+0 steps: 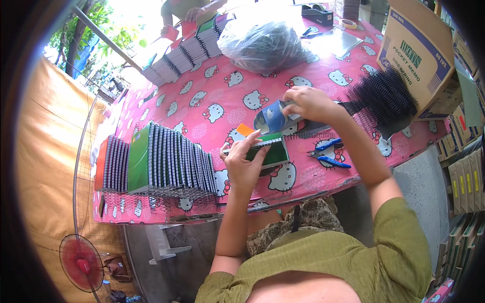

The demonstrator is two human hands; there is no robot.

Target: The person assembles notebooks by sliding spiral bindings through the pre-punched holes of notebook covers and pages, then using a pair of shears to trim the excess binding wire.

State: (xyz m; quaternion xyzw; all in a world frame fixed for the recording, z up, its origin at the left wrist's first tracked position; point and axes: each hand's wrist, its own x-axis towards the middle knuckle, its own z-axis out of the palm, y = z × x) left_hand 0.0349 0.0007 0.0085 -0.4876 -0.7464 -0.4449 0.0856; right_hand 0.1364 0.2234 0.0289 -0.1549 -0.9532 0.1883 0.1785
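My left hand (pixel 241 159) is closed on a small green-covered memo pad (pixel 273 151), fingers along its punched top edge. Beyond it, my right hand (pixel 307 105) grips the edge of a blue printed cover (pixel 277 117), which curves up from the table. What lies under the right hand is partly hidden. An orange piece (pixel 244 130) shows behind the pad. Beside the pad rest blue-handled pliers (pixel 331 154), jaws pointing left, and a loose spiral coil (pixel 313 135).
Green spiral notebooks (pixel 174 156) and orange-covered ones (pixel 111 164) stand in rows at left. Black spiral coils (pixel 386 96) are heaped before a cardboard box (pixel 422 55). Farther back sit a filled plastic bag (pixel 260 45), more notebooks (pixel 184 55) and a tape dispenser (pixel 318 15). Another person's hand (pixel 193 13) is behind.
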